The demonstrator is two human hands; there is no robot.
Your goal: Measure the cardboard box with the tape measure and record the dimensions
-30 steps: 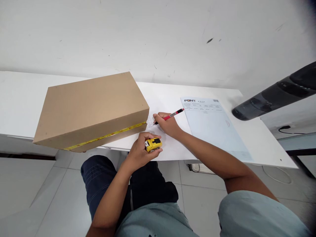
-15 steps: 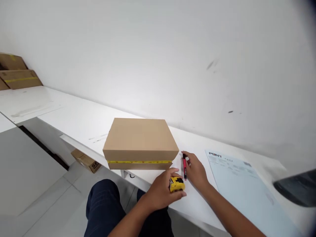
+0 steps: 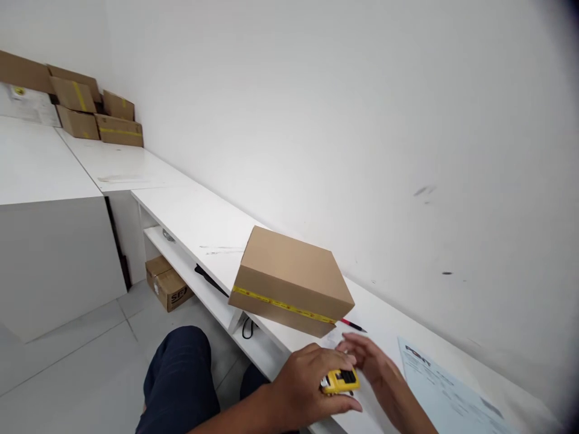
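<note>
A yellow tape measure (image 3: 339,382) with a black top is gripped in my left hand (image 3: 301,386), over the table's front edge. My right hand (image 3: 373,367) is close beside it, fingers extended toward the tape measure; whether the fingertips touch it is hard to tell. Just beyond the hands a closed cardboard box (image 3: 294,259) rests on the white table (image 3: 199,223), with yellow tape along its front side. By the box's right corner lies a red and black marker (image 3: 353,326), partly hidden by the box.
A light blue printed sheet (image 3: 446,392) lies on the right. Several cardboard boxes (image 3: 120,129) are stacked at the far left, against the wall. Below the tabletop is a shelf (image 3: 194,280), and another box (image 3: 167,283) stands on the floor.
My right hand has let go of the marker, which now lies by the box, and has come closer to the tape measure in my left hand. The view has turned left.
</note>
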